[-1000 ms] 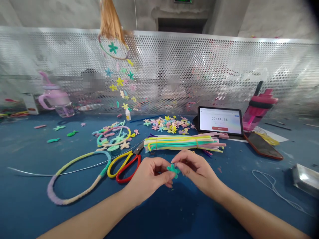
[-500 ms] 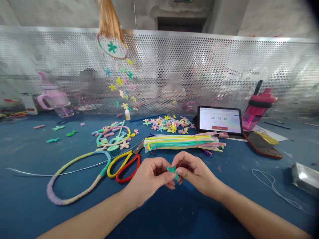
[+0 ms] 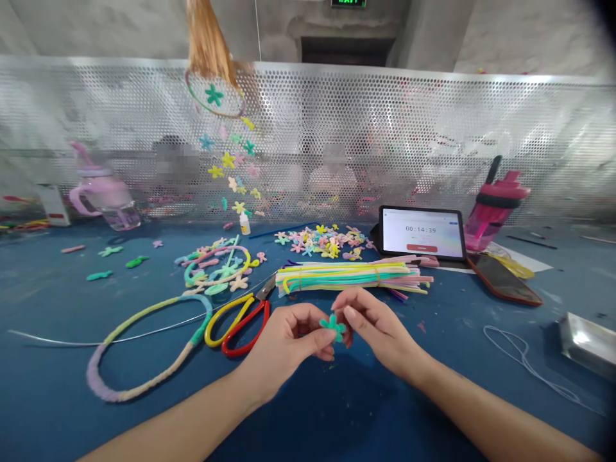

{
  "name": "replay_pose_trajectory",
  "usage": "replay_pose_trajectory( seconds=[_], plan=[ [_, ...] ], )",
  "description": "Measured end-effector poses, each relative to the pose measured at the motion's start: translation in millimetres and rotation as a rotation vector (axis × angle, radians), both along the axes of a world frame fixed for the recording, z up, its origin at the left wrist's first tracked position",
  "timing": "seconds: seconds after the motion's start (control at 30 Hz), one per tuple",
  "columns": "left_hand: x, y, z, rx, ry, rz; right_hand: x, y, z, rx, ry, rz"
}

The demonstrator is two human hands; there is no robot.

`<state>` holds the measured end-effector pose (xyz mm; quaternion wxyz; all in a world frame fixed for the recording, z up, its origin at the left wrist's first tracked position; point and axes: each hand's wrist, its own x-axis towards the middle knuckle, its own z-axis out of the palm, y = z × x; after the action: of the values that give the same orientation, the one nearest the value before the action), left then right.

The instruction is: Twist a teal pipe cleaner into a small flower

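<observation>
The left hand (image 3: 283, 335) and right hand (image 3: 379, 326) pinch a small teal fuzzy pipe-cleaner flower (image 3: 333, 328) between their fingertips, above the blue counter (image 3: 48, 385).

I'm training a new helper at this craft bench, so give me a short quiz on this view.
1. What small item do the left hand and right hand hold between them?
2. True or false: the tablet stands to the left of the pink water bottle.
3. What lies closest to the left hand?
A) the phone
B) the red-and-yellow scissors
C) the white cord

Key: 1. A teal pipe-cleaner flower. 2. True. 3. B.
</observation>
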<state>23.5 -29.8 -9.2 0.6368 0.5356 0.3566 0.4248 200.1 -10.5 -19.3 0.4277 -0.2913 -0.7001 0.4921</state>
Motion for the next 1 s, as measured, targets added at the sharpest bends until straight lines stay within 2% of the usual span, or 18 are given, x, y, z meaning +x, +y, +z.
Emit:
replay_pose_trajectory(
  seconds=[0.13,0.27,0.63,0.73,0.83,0.9,1.0],
  plan=[
    [0,2,-2.8,-0.031,-0.017,0.067,3,2,2.2,0.129,-0.172,-0.093],
    [-1,2,-1.9,-0.057,-0.013,0.066,4,-1,6.7,0.241,-0.371,-0.083],
    [-7,10,2.8,-0.049,0.063,-0.029,4,-1,8.3,0.255,-0.394,-0.032],
    [-8,9,3.7,-0.041,0.042,0.003,4,0,6.3,0.226,-0.347,-0.072],
    [-9,9,4.6,-0.031,0.021,0.037,3,3,5.5,0.263,-0.341,-0.114],
    [-10,9,5.4,-0.003,0.017,0.062,1,3,5.5,0.277,-0.384,-0.072],
    [-10,10,6.2,0.06,0.034,0.117,-3,-1,5.5,0.215,-0.411,-0.014]
  ],
)
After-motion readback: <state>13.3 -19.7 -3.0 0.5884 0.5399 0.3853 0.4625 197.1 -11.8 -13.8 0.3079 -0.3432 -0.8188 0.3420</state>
